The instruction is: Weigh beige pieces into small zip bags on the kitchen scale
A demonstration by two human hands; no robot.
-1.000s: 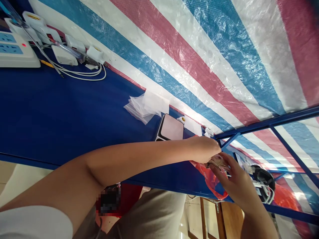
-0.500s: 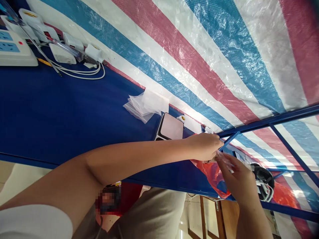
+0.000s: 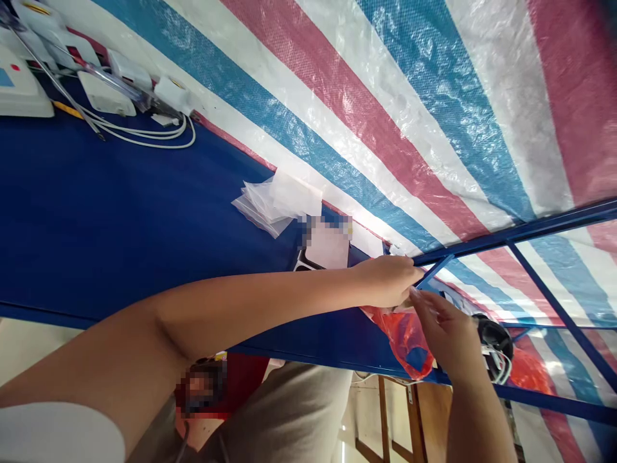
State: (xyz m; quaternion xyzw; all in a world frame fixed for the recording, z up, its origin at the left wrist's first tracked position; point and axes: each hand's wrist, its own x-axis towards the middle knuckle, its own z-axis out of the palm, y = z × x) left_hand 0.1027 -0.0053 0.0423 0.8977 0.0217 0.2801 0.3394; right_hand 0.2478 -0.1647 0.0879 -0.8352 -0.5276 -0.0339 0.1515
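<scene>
My left hand reaches across the blue table with its fingers closed. Against its fingertips, the thumb and fingers of my right hand are pinched together. Between them is a bit of thin clear plastic, seemingly a small clear bag, mostly hidden by the fingers. Below both hands lies a crumpled red plastic bag near the table's front edge. Just behind my left wrist is a pale, rounded-corner box-like item, partly covered by the forearm and partly blurred out. Several clear zip bags lie to its left.
A power strip, screwdrivers, white chargers and a coiled white cable crowd the far left of the blue table. A blue metal frame and striped sheeting bound the right and back. Black headphone-like gear sits beyond my right hand.
The view has shifted slightly, so everything sits a little further left. My hands stay together, and the clear plastic between them shows less than before.
</scene>
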